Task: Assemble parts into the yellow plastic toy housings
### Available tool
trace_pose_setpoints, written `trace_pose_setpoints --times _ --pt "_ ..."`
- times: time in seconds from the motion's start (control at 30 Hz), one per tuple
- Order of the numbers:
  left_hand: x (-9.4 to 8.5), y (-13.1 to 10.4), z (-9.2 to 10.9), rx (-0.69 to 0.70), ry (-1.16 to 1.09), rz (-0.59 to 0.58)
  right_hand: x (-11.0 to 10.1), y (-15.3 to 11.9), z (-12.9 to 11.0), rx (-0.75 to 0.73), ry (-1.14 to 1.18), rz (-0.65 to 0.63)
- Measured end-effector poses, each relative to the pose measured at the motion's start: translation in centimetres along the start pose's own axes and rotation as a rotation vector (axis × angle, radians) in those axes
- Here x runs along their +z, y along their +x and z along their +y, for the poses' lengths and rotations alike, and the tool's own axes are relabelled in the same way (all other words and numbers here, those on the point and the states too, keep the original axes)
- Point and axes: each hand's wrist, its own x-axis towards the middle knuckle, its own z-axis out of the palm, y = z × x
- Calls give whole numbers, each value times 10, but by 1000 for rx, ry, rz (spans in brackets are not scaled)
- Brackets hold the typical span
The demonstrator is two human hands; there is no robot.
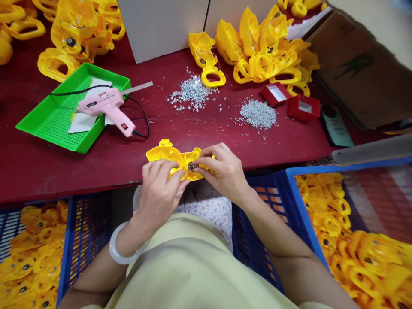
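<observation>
Left hand (pixel 161 183) grips yellow shell (pixel 182 159) | right hand (pixel 228 171) pinches small dark part (pixel 191 166) (half hidden) | shell at six-o'clock edge of table (pixel 180 128) | best to brace shell, guiding part squarely

At the left of the table (pixel 180 133), a corded tool (pixel 104 102) is laid over the right edge of a tray (pixel 85 143). Rightward, a left heap (pixel 192 91) and a right heap (pixel 258 114) are spread, boxes (pixel 298 112) being set just beyond. Before the left heap, a shell (pixel 161 153) is held. Behind, piles (pixel 257 62) are divided by a panel (pixel 164 25); below, baskets (pixel 322 170) are placed.
</observation>
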Motion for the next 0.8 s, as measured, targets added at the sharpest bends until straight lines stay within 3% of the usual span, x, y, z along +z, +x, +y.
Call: trace_pose_setpoints --times 0.27,0.4,0.6,0.8 --pt "0 -3 -6 174 -192 74 7 1 1 -58 -105 -4" --pt "3 -4 -11 272 -148 56 8 1 1 -57 -88 -11" --pt "7 -4 -12 267 -110 35 8 4 -1 -25 -66 -85" --pt "10 -6 -14 258 -119 20 9 4 -1 -56 -81 -79"
